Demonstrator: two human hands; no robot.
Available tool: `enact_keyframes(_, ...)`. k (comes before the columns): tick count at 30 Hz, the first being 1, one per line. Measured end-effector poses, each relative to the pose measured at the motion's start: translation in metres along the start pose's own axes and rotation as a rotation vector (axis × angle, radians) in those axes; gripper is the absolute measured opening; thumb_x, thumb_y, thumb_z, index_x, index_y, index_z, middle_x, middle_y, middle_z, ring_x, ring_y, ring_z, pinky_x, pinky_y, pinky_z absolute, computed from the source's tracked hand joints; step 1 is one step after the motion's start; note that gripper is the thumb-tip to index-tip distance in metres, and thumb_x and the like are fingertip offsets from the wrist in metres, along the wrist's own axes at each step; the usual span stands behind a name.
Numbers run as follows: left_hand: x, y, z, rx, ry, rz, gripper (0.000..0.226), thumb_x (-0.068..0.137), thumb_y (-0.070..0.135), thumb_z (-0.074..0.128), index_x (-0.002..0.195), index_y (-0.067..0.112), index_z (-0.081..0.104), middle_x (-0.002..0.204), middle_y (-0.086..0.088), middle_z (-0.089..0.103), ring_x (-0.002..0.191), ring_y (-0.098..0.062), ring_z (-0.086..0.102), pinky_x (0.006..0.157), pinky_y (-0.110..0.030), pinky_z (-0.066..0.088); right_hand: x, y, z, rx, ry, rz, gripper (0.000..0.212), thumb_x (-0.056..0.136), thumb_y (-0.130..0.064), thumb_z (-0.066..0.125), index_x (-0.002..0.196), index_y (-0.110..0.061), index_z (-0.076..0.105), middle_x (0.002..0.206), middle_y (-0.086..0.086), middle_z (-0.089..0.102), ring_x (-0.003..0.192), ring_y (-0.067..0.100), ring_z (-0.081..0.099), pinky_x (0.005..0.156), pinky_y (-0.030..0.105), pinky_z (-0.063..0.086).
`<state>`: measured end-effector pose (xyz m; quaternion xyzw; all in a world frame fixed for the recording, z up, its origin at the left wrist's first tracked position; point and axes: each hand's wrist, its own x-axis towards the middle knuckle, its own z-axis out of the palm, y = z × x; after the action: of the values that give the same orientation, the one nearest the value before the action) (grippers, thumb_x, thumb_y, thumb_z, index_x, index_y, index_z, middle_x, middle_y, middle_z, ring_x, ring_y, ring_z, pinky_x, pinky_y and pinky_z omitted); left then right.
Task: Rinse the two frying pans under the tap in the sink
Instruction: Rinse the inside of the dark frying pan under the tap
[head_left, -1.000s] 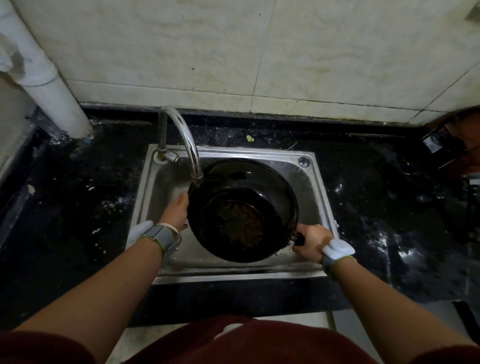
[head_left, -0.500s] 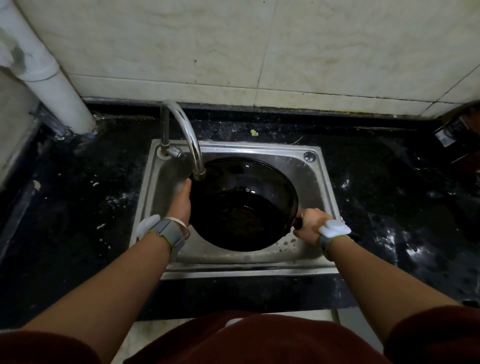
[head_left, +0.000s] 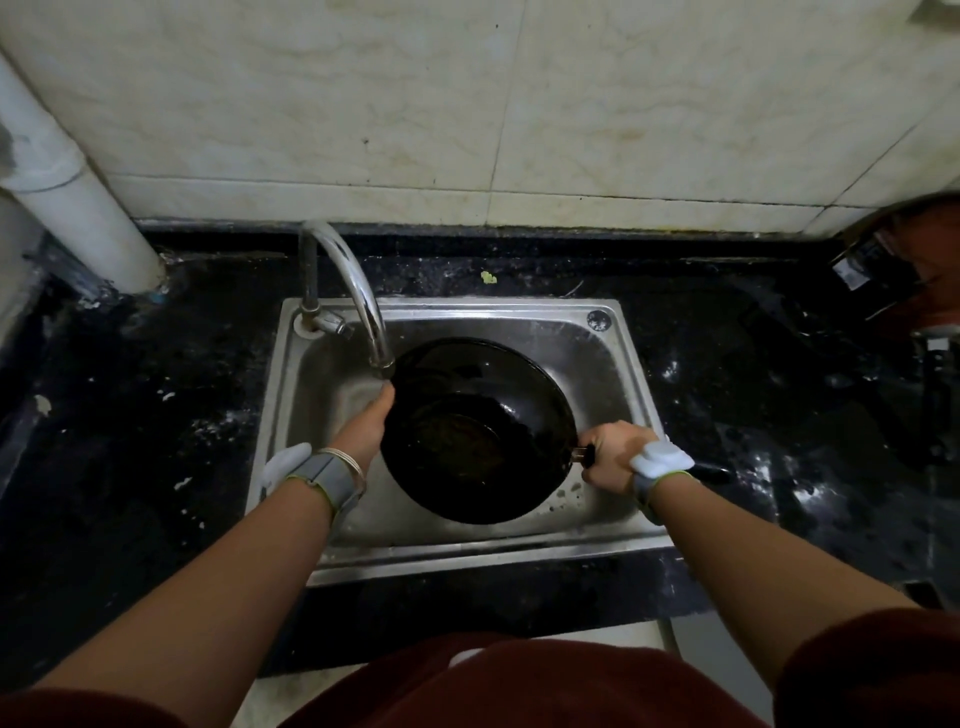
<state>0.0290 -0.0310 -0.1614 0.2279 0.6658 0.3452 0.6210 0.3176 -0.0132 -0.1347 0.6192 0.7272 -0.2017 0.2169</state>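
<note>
A person stands over a steel sink (head_left: 631, 374) set into a dark desk (head_left: 130, 415) and holds a black frying pan (head_left: 524, 405) tilted inside the basin, with a second, smaller pan (head_left: 457, 441) apparently nested in it. The right hand (head_left: 610, 457) is clamped around the pan's handle (head_left: 584, 456), whose far end sticks out past the wrist. The left hand (head_left: 366, 431) is closed on the pan's rim on the opposite side, its fingertips just below the spout of the tap (head_left: 363, 301). Whether water is running cannot be told in this dim light. Both pans look stiff and fairly heavy, and two stacked would pull hard on a single wrist, so the two-handed hold seems sensible. Wet, greasy metal is likely slippery at the rim; the handle gives the surer grip, while the rim hand mainly steers the tilt. The inner pan could slide if tipped too steeply.
</note>
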Motion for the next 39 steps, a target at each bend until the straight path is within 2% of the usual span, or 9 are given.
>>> enact_keyframes(3,0.002,0.004,0.004,0.240,0.023,0.033,0.055,0.098,0.047,0.029,0.142,0.014,0.036,0.147,0.000,0.039,0.137,-0.020,0.035,0.114,-0.031,0.022,0.001,-0.001,-0.002,0.007,-0.008,0.013,0.016,0.074,-0.027,0.058,0.088,-0.030,0.066,0.086,-0.002,0.068,0.082,0.024,0.065,0.068,0.025,0.050)
enact_keyframes(6,0.010,0.009,0.004,0.404,0.137,0.159,0.052,0.099,0.039,0.030,0.138,0.006,0.041,0.143,-0.014,0.044,0.132,-0.031,0.041,0.109,-0.035,0.030,0.004,-0.008,-0.007,0.027,-0.008,0.001,0.017,0.072,-0.027,0.058,0.087,-0.028,0.066,0.078,-0.003,0.064,0.077,0.024,0.064,0.064,0.025,0.049)
enact_keyframes(11,0.009,0.016,0.008,0.410,0.271,0.242,0.038,0.101,0.024,0.026,0.116,0.001,0.053,0.117,-0.021,0.054,0.118,-0.037,0.049,0.090,-0.035,0.036,0.009,-0.014,-0.018,-0.002,0.058,-0.025,0.011,0.070,-0.027,0.058,0.080,-0.029,0.061,0.072,-0.005,0.059,0.075,0.026,0.063,0.061,0.024,0.046)
enact_keyframes(14,0.014,0.018,0.000,0.328,0.249,0.143,0.040,0.101,0.016,0.022,0.126,-0.005,0.046,0.133,-0.025,0.049,0.123,-0.038,0.045,0.100,-0.039,0.035,0.013,-0.015,-0.025,-0.058,0.072,-0.030,0.021,0.069,-0.026,0.056,0.088,-0.032,0.064,0.079,-0.004,0.063,0.082,0.026,0.065,0.067,0.026,0.052)
enact_keyframes(22,0.014,0.025,0.004,0.242,0.147,0.033,0.055,0.095,0.051,0.030,0.122,0.010,0.056,0.133,-0.018,0.053,0.124,-0.033,0.048,0.108,-0.048,0.035,0.008,-0.023,-0.035,-0.314,0.058,-0.102,0.027,0.081,-0.016,0.050,0.100,-0.027,0.067,0.101,0.001,0.068,0.090,0.028,0.064,0.069,0.027,0.047)
enact_keyframes(26,0.030,0.022,0.003,0.208,0.143,-0.027,0.075,0.070,0.067,0.049,0.119,0.012,0.061,0.129,-0.014,0.060,0.121,-0.032,0.055,0.108,-0.047,0.038,0.003,-0.031,-0.042,-0.438,0.086,-0.146,0.024,0.084,-0.008,0.048,0.095,-0.019,0.066,0.098,0.005,0.068,0.086,0.030,0.065,0.063,0.028,0.041)
enact_keyframes(29,0.019,0.031,0.003,0.201,0.126,-0.061,0.047,0.079,0.041,0.062,0.109,0.005,0.065,0.116,-0.014,0.065,0.109,-0.031,0.061,0.100,-0.043,0.044,0.000,-0.037,-0.050,-0.503,0.106,-0.167,0.022,0.085,-0.006,0.047,0.090,-0.017,0.065,0.090,0.005,0.067,0.079,0.029,0.062,0.062,0.028,0.041)
enact_keyframes(33,0.011,0.038,0.004,0.241,0.103,-0.080,0.035,0.086,0.029,0.054,0.099,-0.002,0.065,0.111,-0.019,0.063,0.101,-0.031,0.060,0.088,-0.041,0.043,-0.004,-0.040,-0.055,-0.563,0.139,-0.198,0.019,0.084,-0.005,0.047,0.084,-0.018,0.062,0.075,0.003,0.058,0.070,0.029,0.056,0.060,0.028,0.042)
enact_keyframes(39,-0.005,0.044,0.010,0.275,0.138,-0.089,0.043,0.095,0.017,0.040,0.130,-0.007,0.047,0.138,-0.026,0.047,0.128,-0.038,0.046,0.103,-0.042,0.039,-0.009,-0.051,-0.073,-0.725,0.188,-0.252,0.028,0.083,-0.001,0.048,0.062,-0.018,0.047,0.057,-0.002,0.041,0.065,0.026,0.051,0.058,0.028,0.039)
